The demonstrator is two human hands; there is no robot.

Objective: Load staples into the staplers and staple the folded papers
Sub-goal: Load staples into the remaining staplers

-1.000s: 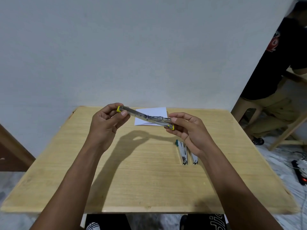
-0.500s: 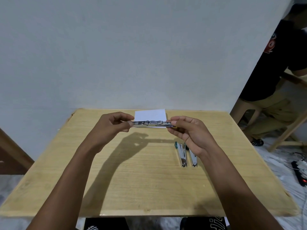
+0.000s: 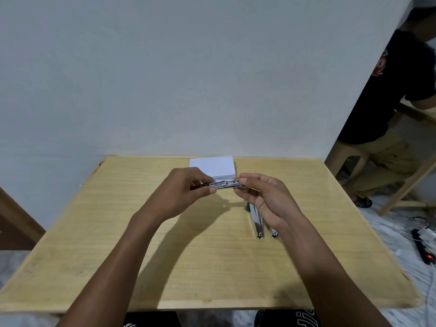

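I hold a small metal stapler [image 3: 224, 184] level above the wooden table [image 3: 118, 232], one hand at each end. My left hand [image 3: 186, 187] pinches its left end and my right hand [image 3: 262, 197] grips its right end. The stapler looks folded short between my fingers. White folded paper [image 3: 212, 166] lies behind it near the table's far edge. Two more metal staplers lie side by side on the table under my right hand: one with a green end [image 3: 256, 220] and one mostly hidden by my wrist [image 3: 274, 233].
A plain wall rises just behind the table. A person in a black shirt [image 3: 389, 95] sits at the right by a wooden frame [image 3: 410, 182]. A power strip and cables [image 3: 422, 246] lie on the floor at the right.
The stapler was stretched out long and tilted between my hands. My hands have come closer together, and it is now level and short.
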